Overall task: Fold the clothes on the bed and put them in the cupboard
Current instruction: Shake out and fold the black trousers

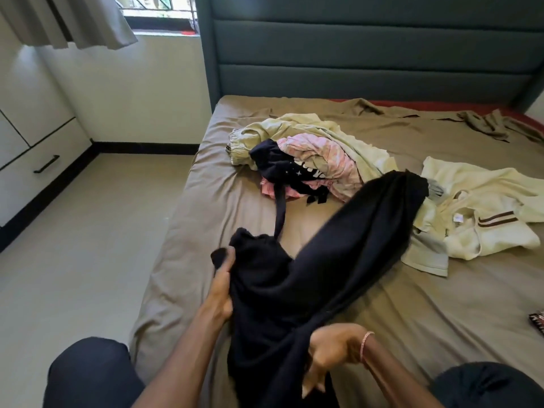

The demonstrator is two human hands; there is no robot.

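1. Knees in dark trousers frame the bottom edge at the bedside.
2. Between them, the right hand, a thin pink bracelet at its wrist, curls blurred fingers into the lower fold of a black garment.
3. Higher up, the left hand grips the garment's bunched upper edge, fingers wrapped in the cloth.
4. Soft, matte and heavy, the garment hangs between both hands, one long part trailing onto the wrinkled taupe sheet.
5. Beyond lie a crumpled pile of pale green, pink and navy clothes and a cream top with brown stripes.
6. A white cupboard stands at the left.
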